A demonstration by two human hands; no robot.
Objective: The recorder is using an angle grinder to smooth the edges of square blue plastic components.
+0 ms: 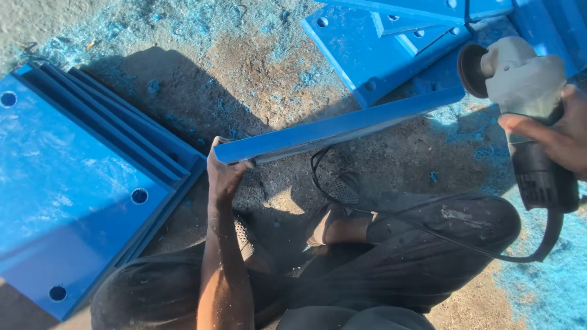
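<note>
My left hand [223,171] grips the near end of a long blue plastic plate [342,125] held on edge above the ground, running up to the right. My right hand [559,137] holds a grey and black angle grinder [526,110] at the right edge; its dark disc [472,70] sits right at the plate's far end. The grinder's black cord [428,229] loops down across my dark trousers. I am crouched, with one foot in a sandal [336,211] under the plate.
A stack of blue plates with round holes [85,183] lies at the left. More blue plates [391,43] lie at the top right. Blue shavings [544,287] cover the concrete ground at the right and top.
</note>
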